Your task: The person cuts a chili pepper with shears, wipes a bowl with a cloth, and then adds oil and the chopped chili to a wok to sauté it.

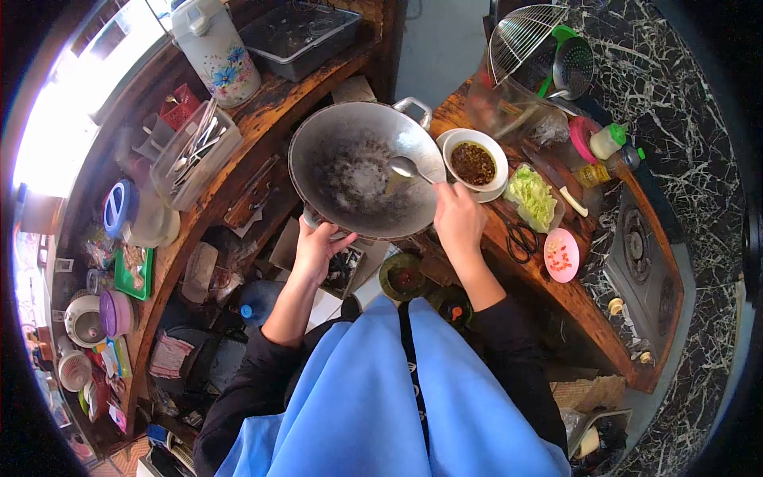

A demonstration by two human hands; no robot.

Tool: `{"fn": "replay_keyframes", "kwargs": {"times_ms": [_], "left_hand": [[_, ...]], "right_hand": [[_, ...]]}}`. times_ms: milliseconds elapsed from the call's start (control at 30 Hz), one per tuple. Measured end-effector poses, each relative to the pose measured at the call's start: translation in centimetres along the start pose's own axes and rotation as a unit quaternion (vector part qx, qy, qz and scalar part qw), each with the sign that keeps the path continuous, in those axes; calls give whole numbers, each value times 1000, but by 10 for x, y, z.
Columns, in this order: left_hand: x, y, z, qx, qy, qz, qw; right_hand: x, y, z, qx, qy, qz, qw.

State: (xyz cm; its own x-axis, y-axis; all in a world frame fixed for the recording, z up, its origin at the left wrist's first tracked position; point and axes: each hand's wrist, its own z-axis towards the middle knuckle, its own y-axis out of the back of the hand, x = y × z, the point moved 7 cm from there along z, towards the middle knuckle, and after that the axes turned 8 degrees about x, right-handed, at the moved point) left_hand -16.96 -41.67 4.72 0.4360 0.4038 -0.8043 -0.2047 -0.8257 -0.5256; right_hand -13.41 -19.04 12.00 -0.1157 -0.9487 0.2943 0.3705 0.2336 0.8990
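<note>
Here's the left hand, gripping the wok at its near rim, the wok sitting just beside the left edge of the wooden counter. And the right hand, fingers closed round the spoon, its bowl hanging over the wok's right side! Near that counter edge stands a white bowl of dark sauce, and towards the near end come leafy greens, scissors and a pink plate. Any writing? The thermos shows blue flowers (lovely, but no readable brand), and the white marks between the blue cloth panels are too small to make out.
</note>
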Motion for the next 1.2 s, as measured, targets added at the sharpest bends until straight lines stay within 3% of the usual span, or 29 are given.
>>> {"fn": "replay_keyframes", "kwargs": {"times_ms": [67, 133, 200, 267, 400, 433, 500, 600, 933, 1000, 1200], "left_hand": [[-2, -3, -2, 13, -6, 1, 1000], [-1, -2, -3, 4, -8, 2, 1000], [-1, -2, -5, -6, -10, 4, 1000], [-3, -1, -7, -34, -13, 13, 999], [-3, -1, -10, -30, -10, 7, 999], [-4, -3, -11, -24, -9, 7, 1000], [-4, -5, -12, -15, -7, 8, 1000], [-3, -5, -13, -17, -7, 4, 1000], [-1, -4, -14, -30, -3, 13, 999], [-2, -4, -14, -32, -2, 11, 999], [-1, -3, -14, -31, 2, 10, 999]], "right_hand": [[14, 8, -7, -73, 97, -2, 993], [11, 4, -9, -80, 111, -10, 990], [-15, -9, -4, -32, 0, 111, 993], [-48, -24, -1, 57, -156, 232, 958], [-103, -19, 9, -12, -190, 185, 964], [-107, -18, 11, -12, -189, 184, 964], [-116, -11, 11, 1, -244, 34, 969], [-120, -16, 10, 13, -259, 2, 966], [-130, -26, 8, 35, -284, 4, 958], [-133, -26, 6, 25, -294, 56, 954], [-101, -5, 5, 20, -242, 87, 966]]}}
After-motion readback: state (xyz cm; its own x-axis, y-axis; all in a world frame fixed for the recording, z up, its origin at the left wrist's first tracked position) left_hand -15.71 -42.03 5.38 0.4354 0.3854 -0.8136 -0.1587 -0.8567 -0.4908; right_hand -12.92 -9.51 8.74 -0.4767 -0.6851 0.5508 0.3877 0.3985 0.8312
